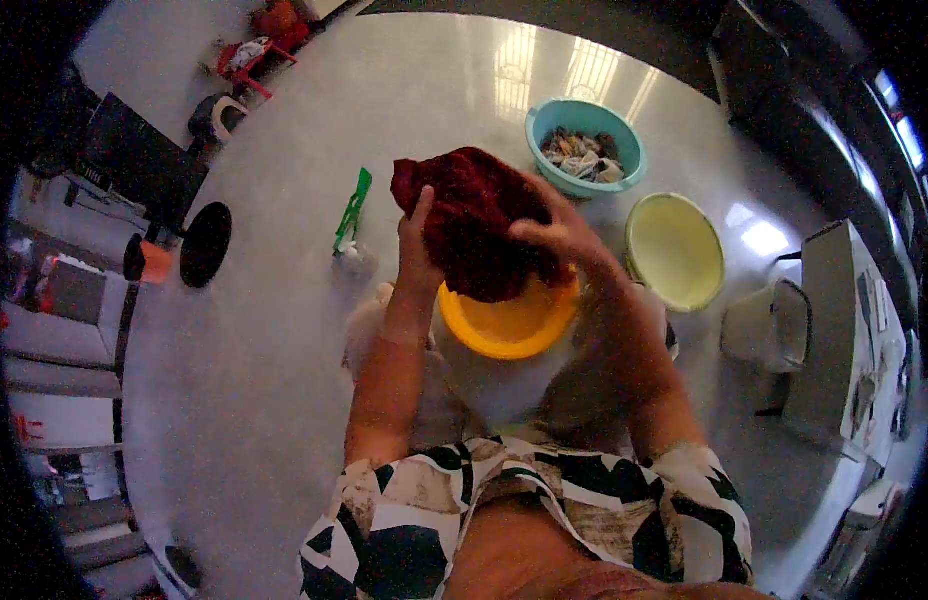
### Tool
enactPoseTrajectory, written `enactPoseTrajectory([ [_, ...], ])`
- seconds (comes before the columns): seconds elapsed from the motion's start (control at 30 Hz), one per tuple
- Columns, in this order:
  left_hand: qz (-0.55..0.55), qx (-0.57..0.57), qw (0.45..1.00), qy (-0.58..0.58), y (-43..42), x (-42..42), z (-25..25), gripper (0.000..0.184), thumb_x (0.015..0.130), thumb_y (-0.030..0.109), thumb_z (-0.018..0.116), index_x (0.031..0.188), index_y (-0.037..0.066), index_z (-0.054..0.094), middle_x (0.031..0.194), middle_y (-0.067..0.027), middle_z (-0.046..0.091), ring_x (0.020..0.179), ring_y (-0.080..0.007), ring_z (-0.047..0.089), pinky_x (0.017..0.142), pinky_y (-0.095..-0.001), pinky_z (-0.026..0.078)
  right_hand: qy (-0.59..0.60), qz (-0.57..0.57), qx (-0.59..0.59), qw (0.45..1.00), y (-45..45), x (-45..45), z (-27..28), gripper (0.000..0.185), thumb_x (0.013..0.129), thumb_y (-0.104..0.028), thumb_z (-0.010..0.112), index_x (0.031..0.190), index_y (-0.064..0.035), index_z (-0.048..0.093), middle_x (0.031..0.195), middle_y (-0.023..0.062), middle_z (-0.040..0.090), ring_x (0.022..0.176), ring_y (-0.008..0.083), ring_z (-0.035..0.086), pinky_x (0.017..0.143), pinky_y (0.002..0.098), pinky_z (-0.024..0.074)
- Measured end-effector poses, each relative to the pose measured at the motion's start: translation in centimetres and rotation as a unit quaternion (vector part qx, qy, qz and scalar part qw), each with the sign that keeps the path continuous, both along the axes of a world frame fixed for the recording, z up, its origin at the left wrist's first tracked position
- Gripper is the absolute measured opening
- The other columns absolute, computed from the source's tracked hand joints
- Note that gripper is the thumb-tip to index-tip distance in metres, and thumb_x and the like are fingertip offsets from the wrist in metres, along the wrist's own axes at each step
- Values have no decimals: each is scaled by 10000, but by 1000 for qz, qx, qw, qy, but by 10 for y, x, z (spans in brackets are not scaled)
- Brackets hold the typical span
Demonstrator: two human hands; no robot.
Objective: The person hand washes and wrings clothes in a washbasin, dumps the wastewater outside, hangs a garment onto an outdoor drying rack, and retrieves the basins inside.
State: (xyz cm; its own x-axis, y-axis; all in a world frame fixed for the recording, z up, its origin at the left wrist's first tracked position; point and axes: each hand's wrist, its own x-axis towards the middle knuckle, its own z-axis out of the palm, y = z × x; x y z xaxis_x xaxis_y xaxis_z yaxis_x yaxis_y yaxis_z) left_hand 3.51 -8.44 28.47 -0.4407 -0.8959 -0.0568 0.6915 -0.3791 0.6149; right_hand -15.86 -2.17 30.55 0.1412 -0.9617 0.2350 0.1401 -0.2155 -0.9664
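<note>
Dark red cloth [479, 225], gripped in curled left fingers [423, 207] and curled right fingers [536, 233], near frame centre, above orange-yellow basin [506, 347].

Deep red cloth [479, 225] against an orange-yellow basin [509, 350].
Far right, one basin is turquoise [636, 172]; the nearer basin is pale yellow-green [676, 252]. The strip [352, 212] at left is bright green, the round mat [206, 245] black, the floor [264, 380] grey. The shirt [404, 550] carries angular blocks of white, near-black and mottled tan.
</note>
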Motion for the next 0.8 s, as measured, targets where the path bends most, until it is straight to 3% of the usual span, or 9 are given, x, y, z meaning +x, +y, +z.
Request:
enactPoseTrajectory([
  [0.07,8,10,999,-32,1,-1,2,495,885,382,511,1185,-8,463,1095,-123,578,976,-237,587,856,-347,487,148,-22,-90,985,2,9,-3,706,730,-190,723,1305,-13,354,1223,133,498,1194,207,425,1000,356,332],
  [0.17,9,-21,999,-43,9,-3,12,526,891,416,482,1202,-8,451,1104,-125,574,999,-240,575,871,-355,476,201,-90,6,975,2,14,0,679,734,-197,716,1282,6,369,1203,124,512,1154,216,462,980,347,358],
  [0.2,6,-38,998,-40,13,-4,15,536,894,425,471,1208,-8,448,1108,-125,574,1007,-240,571,878,-358,471,148,-98,-62,982,-11,4,-25,671,718,-237,715,1257,2,394,1168,113,529,1092,231,507,945,338,397],
  [0.3,-38,-44,998,0,20,1,37,555,899,444,450,1211,-15,456,1124,-129,571,1031,-237,560,904,-356,449,-78,-102,-18,992,-7,-12,-7,647,715,-266,693,1235,1,415,1141,106,536,1040,224,531,915,334,420],
  [0.43,-52,-123,985,-110,13,1,22,562,899,452,448,1189,-27,487,1135,-131,572,1041,-229,556,913,-342,436,-262,-81,-14,962,-5,-20,-3,631,702,-362,653,1177,11,468,1135,117,551,1058,244,524,944,369,397],
  [0.5,-79,-126,982,-113,15,1,22,552,896,440,466,1177,-33,499,1137,-132,572,1039,-225,556,911,-338,434,-106,-155,-10,982,-3,-21,-2,618,727,-375,629,1182,11,467,1146,116,548,1064,259,522,952,365,391],
  [0.57,-76,-142,976,-144,18,3,28,553,886,447,480,1194,-12,483,1148,-126,561,1042,-231,553,906,-360,437,-126,-162,-18,978,-4,-23,2,588,764,-399,570,1194,-10,473,1153,111,549,1065,267,524,950,372,395],
  [0.63,-70,-151,972,-165,15,6,31,518,876,418,511,1176,-4,492,1115,-116,572,1014,-220,562,883,-361,444,-312,-92,-34,945,4,-19,21,552,812,-433,477,1211,-51,486,1157,103,552,1059,268,531,940,390,406],
  [0.8,24,-144,963,-226,-9,13,6,405,847,348,579,1073,15,539,974,-78,617,904,-168,596,775,-312,461,-150,-127,-113,974,21,-13,127,636,818,-484,479,1259,-27,443,1210,136,524,1095,272,509,953,395,402],
])
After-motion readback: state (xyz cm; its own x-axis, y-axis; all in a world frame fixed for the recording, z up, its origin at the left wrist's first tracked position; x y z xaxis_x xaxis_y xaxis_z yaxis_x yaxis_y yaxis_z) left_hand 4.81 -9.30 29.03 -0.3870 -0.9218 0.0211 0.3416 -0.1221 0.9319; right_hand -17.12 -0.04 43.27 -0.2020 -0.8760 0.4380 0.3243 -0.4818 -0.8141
